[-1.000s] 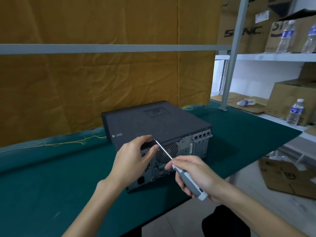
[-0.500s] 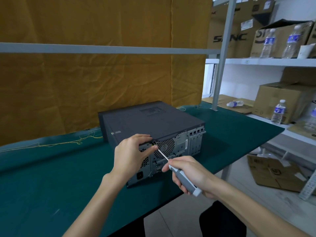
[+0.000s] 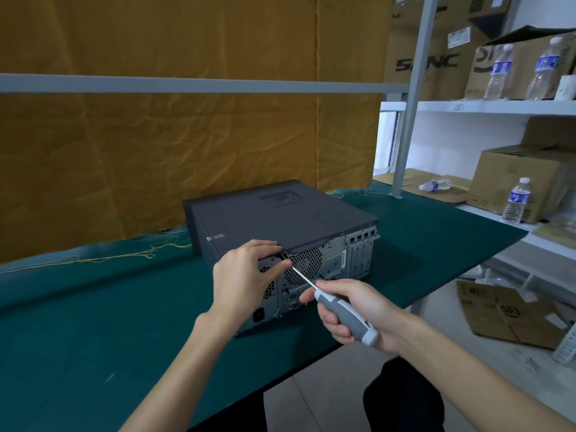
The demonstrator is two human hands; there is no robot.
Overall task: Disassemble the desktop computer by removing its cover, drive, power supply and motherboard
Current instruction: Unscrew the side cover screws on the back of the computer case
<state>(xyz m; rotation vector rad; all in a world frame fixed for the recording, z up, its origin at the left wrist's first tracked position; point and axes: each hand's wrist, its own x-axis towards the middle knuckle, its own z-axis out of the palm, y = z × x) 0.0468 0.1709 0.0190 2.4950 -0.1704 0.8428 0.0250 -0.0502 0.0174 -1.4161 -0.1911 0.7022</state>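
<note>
A dark grey desktop computer [image 3: 280,219] lies flat on the green table [image 3: 93,322], its metal rear panel [image 3: 333,260] facing me, cover still on. My right hand [image 3: 355,310] grips a grey-and-white screwdriver [image 3: 346,313]. Its shaft points up-left and the tip sits at a screw [image 3: 285,255] at the top edge of the rear panel, beside the round fan grille. My left hand [image 3: 246,279] rests against the left part of the rear panel, with finger and thumb at the screw and the tip; I cannot tell if they pinch it.
An orange cloth hangs behind the table with a grey rail [image 3: 187,85] across it. White shelves [image 3: 498,107] at the right carry cardboard boxes and water bottles [image 3: 516,201]. A flattened carton [image 3: 511,313] lies on the floor. Loose yellow threads [image 3: 124,254] lie along the table's back.
The screwdriver tip has come down onto the screw at the panel's top edge. My left hand has stayed at that spot. The view has shifted a little to the right.
</note>
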